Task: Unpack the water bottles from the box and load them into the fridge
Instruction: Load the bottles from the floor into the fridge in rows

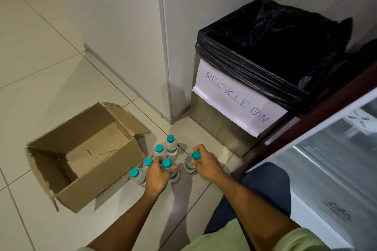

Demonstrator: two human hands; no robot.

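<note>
Left hand (158,175) fingers (161,160) apparently curled around bottle (170,169), right hand (206,164) gripping another bottle (191,161)

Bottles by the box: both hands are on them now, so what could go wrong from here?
1. The left hand reaches into a tight cluster; lifting the gripped bottle could topple the neighbouring bottle.
2. The right hand holds the tilted bottle near its cap, so it might slip or swing.
3. The fridge door stands close to the right arm, so a raised bottle could knock its edge.
</note>
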